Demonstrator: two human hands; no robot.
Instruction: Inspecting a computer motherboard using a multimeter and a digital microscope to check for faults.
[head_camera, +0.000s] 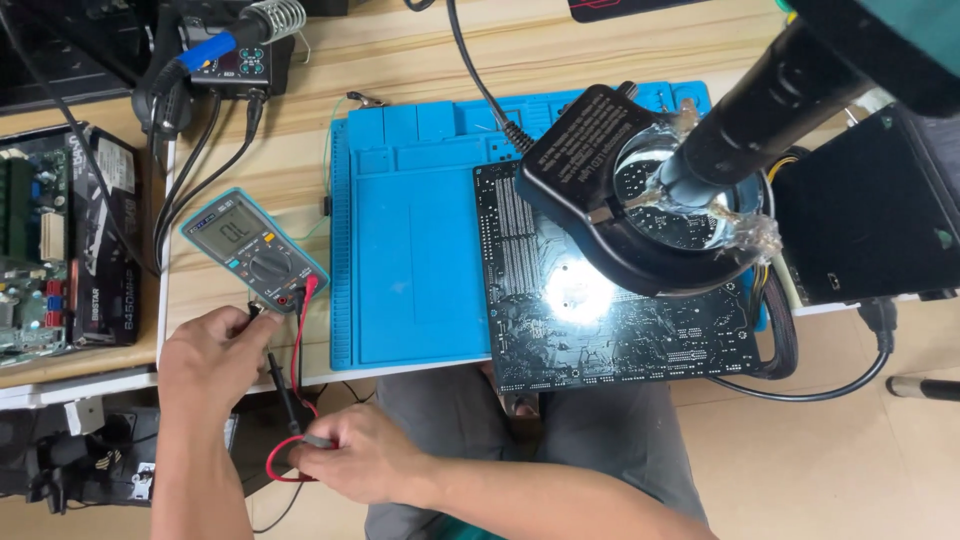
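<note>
**Probe leads in hand at the bench edge**

A wooden bench (420, 50) carries a blue mat (410, 260), and on the mat's right part lies a dark circuit board (600, 330), its near edge overhanging the bench toward the person's lap. A ring-lit magnifier (650, 210) on a black arm hangs over the board and throws a bright spot on it. To the left of the mat sits a teal meter (255, 250), display lit, with red and black leads (295, 345) plugged into its near end. A soldering stand (235, 45) is at the far left corner.

The left hand (215, 355) rests just below the meter, fingers curled at the lead plugs. The right hand (365, 465), lower and off the bench, pinches a loop of the red lead with a probe tip between its fingers.

The step looks like sorting out the leads before probing. Next, the probes likely need a firm grip each and a reach over to the board under the lens.
</note>
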